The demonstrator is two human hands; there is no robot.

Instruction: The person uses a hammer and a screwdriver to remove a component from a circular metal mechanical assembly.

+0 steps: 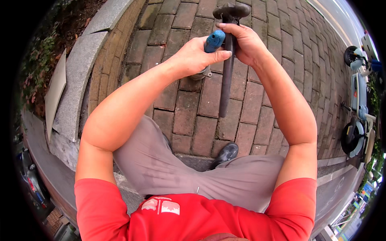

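Observation:
My left hand (196,57) is closed round a blue, rounded tool handle (215,39) with a hole in its end, like a screwdriver's. The rest of that tool is hidden. Its thumb rests against the dark shaft of a mallet-like tool (226,86). My right hand (248,43) grips that tool just below its rounded, two-lobed head, thumb along the top. The shaft points down toward me, its lower end free over the paving. Under my left hand, a small metal piece with a ring (208,73) shows partly; its kind is unclear.
Reddish brick paving (187,110) spreads beneath my hands. Grey kerb slabs (82,68) and a planted bed run along the left. Several scooters or bikes (357,94) stand at the right edge. A dark shoe (226,154) shows between my knees.

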